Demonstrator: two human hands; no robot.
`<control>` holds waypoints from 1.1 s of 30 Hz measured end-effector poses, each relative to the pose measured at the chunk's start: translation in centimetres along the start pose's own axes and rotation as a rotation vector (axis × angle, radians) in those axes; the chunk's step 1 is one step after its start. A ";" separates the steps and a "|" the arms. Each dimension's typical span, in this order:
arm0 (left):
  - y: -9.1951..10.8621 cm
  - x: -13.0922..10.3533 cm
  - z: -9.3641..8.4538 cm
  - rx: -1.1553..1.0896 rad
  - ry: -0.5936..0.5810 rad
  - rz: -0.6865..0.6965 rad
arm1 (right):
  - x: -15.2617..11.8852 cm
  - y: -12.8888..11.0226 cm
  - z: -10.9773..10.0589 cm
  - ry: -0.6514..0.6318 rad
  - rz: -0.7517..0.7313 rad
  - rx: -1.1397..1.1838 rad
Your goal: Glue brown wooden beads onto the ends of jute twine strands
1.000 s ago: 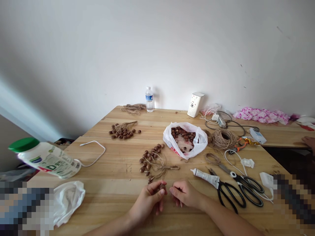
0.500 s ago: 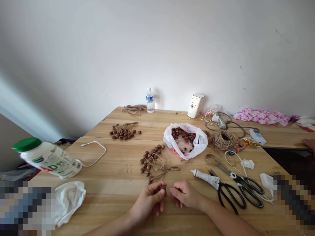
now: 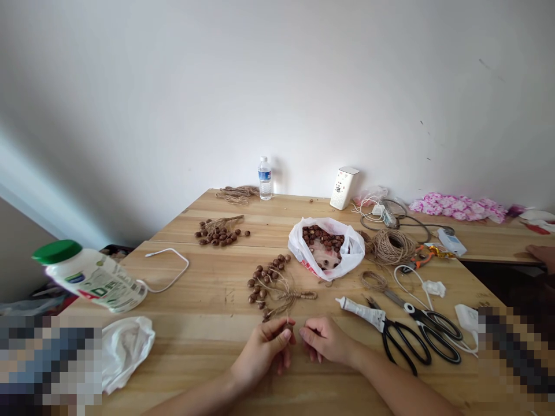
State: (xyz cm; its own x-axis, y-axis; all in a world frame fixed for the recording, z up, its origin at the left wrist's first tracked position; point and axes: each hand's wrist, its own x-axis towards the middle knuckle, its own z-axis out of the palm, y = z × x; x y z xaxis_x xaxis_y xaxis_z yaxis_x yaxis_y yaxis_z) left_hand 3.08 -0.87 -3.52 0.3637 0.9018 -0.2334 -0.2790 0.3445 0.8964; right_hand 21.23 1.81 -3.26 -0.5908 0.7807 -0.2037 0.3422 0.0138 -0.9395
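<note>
My left hand point(image 3: 271, 344) pinches a brown nut point(image 3: 288, 328) at the near middle of the table, and a thin string runs up from it. Just to the right, my right hand point(image 3: 321, 341) is closed, fingers pressed together; what they hold is hidden. Beyond my hands lies a bunch of brown nuts point(image 3: 260, 283) on strings, joined to a wrapped twine loop point(image 3: 303, 295). A white plastic bag point(image 3: 296, 245) stands open behind it, with loose nuts inside. Another bunch of nuts point(image 3: 221, 234) on twine rests farther left.
Right of my hands lie a glue tube point(image 3: 362, 312), black-handled scissors point(image 3: 437, 335) and a twine coil point(image 3: 393, 247). A green-capped white bottle point(image 3: 95, 277) leans at left. A water bottle point(image 3: 265, 180) and white box point(image 3: 344, 188) stand behind. Another person's hand point(image 3: 541, 254) shows at right.
The view has shifted slightly. My left hand keeps its pinch on the nut, and my right hand stays closed beside it with hardly any movement.
</note>
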 end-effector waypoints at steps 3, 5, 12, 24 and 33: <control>0.0 0.0 0.0 0.007 0.018 -0.001 | 0.0 0.0 0.0 -0.002 0.006 0.010; 0.0 0.0 0.0 0.016 0.040 0.000 | 0.0 0.0 0.0 0.001 0.008 0.014; 0.1 0.2 0.1 0.092 0.082 0.008 | 0.3 -0.1 0.1 0.022 0.006 -0.012; -0.5 0.7 -0.1 0.199 0.033 0.052 | 0.6 -0.5 0.2 0.025 0.028 -0.052; 0.0 0.7 0.4 0.234 0.019 0.050 | 0.5 -0.3 0.1 0.021 0.016 -0.065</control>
State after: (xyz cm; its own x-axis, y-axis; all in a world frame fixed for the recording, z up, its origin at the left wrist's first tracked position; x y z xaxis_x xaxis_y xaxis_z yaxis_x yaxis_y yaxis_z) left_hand 3.68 -0.39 -3.56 0.3377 0.9215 -0.1919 -0.0813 0.2316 0.9694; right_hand 20.75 2.15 -3.13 -0.5694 0.7942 -0.2123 0.3987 0.0409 -0.9162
